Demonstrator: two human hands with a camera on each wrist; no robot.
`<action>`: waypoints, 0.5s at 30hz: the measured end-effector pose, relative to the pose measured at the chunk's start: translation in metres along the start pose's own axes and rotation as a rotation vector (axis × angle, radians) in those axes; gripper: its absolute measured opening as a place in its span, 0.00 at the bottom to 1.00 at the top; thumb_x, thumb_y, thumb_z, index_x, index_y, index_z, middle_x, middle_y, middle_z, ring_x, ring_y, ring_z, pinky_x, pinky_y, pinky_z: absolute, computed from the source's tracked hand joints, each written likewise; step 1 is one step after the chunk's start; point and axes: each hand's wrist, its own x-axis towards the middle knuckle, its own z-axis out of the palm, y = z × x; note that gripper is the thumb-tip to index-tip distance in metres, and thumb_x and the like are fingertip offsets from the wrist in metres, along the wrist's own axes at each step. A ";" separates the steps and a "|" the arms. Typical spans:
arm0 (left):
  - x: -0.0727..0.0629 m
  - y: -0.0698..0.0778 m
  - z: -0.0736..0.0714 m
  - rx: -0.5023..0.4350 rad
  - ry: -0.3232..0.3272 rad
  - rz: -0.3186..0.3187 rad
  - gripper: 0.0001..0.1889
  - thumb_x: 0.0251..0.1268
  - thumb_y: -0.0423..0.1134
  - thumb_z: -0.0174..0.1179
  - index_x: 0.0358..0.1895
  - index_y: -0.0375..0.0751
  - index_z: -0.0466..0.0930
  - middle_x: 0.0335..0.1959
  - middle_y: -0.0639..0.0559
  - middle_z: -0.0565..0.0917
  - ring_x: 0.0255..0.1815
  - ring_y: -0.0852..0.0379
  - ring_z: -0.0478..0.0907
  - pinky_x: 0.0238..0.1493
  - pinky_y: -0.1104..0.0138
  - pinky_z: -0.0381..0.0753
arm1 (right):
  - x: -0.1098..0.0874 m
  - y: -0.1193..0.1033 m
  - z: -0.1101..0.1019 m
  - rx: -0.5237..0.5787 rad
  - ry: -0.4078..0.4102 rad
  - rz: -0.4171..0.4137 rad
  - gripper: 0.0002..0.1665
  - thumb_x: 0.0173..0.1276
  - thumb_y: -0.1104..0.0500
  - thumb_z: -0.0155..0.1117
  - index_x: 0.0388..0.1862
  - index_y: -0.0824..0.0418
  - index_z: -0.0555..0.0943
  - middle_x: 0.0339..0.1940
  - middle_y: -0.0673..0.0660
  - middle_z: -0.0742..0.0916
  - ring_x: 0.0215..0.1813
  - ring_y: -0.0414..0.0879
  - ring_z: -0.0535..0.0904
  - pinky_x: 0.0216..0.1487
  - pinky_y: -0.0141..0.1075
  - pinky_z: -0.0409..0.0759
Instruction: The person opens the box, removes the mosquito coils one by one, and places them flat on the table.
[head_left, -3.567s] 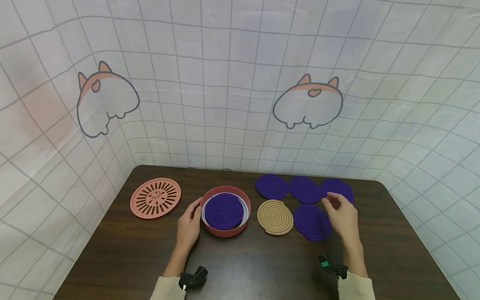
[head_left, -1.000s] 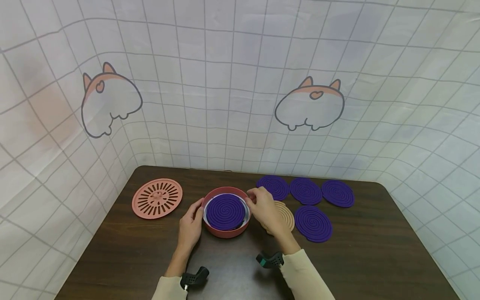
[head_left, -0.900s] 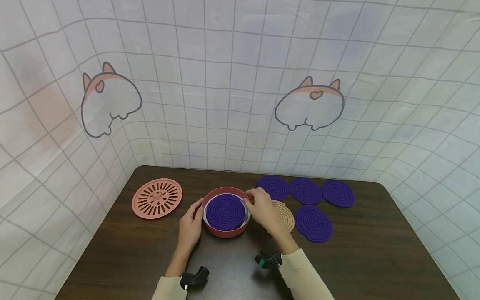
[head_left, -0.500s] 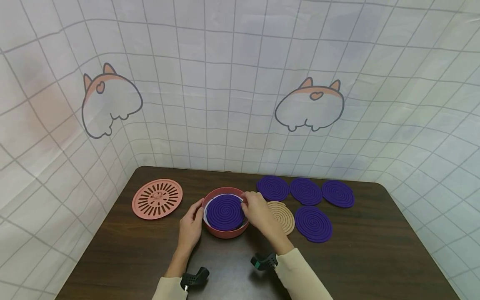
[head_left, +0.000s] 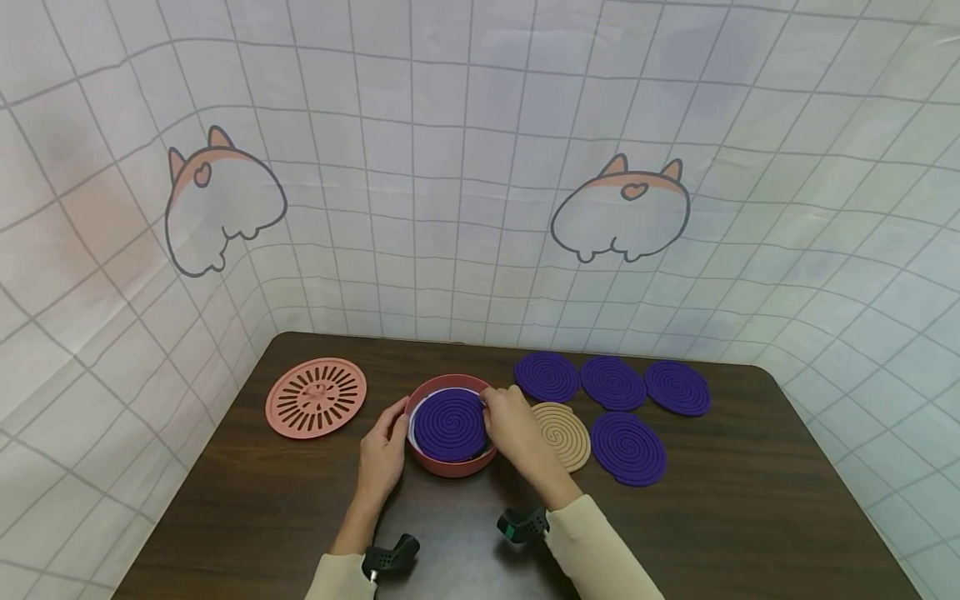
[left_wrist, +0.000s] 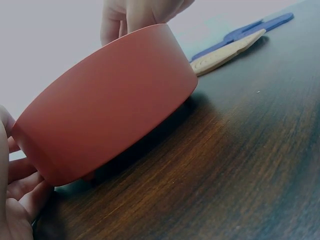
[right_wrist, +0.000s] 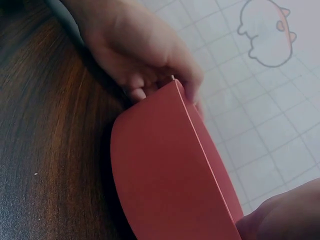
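A round red mosquito coil box (head_left: 452, 468) sits on the dark wooden table, and a purple mosquito coil (head_left: 450, 425) lies inside it over a white lining. My left hand (head_left: 381, 454) grips the box wall, thumb over the rim and fingers outside, as the right wrist view shows at the left hand (right_wrist: 145, 47). At the opposite side, my right hand (head_left: 517, 429) has its bent fingers inside the rim, right at the coil's right edge. In the left wrist view the box wall (left_wrist: 110, 95) hides the right fingertips, so I cannot tell what they pinch.
A pink slotted lid (head_left: 315, 397) lies at the left. Right of the box are a tan coil (head_left: 562, 435), partly behind the right hand, and several purple coils, one a front purple coil (head_left: 628, 448). A white gridded cloth (head_left: 435, 208) hangs behind the table.
My right hand has come from the coils at the right to the box, then slid from its right rim inward to the purple coil's edge. The left hand keeps its grip.
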 end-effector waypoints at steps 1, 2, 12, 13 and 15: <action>0.000 0.000 0.000 -0.003 -0.001 0.000 0.19 0.78 0.44 0.51 0.67 0.50 0.77 0.65 0.49 0.81 0.69 0.49 0.76 0.68 0.50 0.74 | 0.000 0.000 0.001 -0.008 0.007 -0.004 0.12 0.66 0.69 0.64 0.47 0.65 0.86 0.42 0.61 0.91 0.43 0.56 0.81 0.49 0.45 0.82; 0.000 0.000 0.000 -0.005 -0.002 0.001 0.19 0.78 0.44 0.52 0.67 0.50 0.77 0.65 0.48 0.81 0.69 0.49 0.76 0.68 0.50 0.74 | 0.000 0.000 0.001 -0.017 0.017 -0.011 0.12 0.65 0.69 0.64 0.47 0.65 0.86 0.41 0.61 0.91 0.42 0.56 0.81 0.48 0.45 0.82; -0.001 0.001 -0.001 -0.002 0.007 0.010 0.18 0.78 0.43 0.52 0.66 0.51 0.78 0.64 0.48 0.82 0.68 0.49 0.76 0.68 0.49 0.74 | -0.001 -0.005 0.004 -0.246 0.091 -0.103 0.05 0.62 0.67 0.65 0.38 0.64 0.84 0.29 0.62 0.90 0.32 0.55 0.79 0.35 0.45 0.81; -0.001 0.001 -0.001 -0.006 0.006 0.008 0.18 0.78 0.43 0.52 0.66 0.52 0.78 0.64 0.49 0.82 0.68 0.49 0.76 0.68 0.50 0.74 | -0.001 -0.006 0.004 -0.257 0.085 -0.102 0.06 0.62 0.67 0.65 0.38 0.64 0.84 0.29 0.62 0.90 0.32 0.55 0.78 0.35 0.45 0.81; -0.001 0.001 -0.001 -0.009 0.005 0.012 0.18 0.78 0.43 0.52 0.66 0.51 0.78 0.64 0.48 0.82 0.68 0.49 0.76 0.68 0.49 0.74 | -0.001 -0.007 0.003 -0.273 0.066 -0.095 0.07 0.62 0.67 0.66 0.39 0.63 0.84 0.30 0.62 0.90 0.32 0.55 0.78 0.35 0.45 0.81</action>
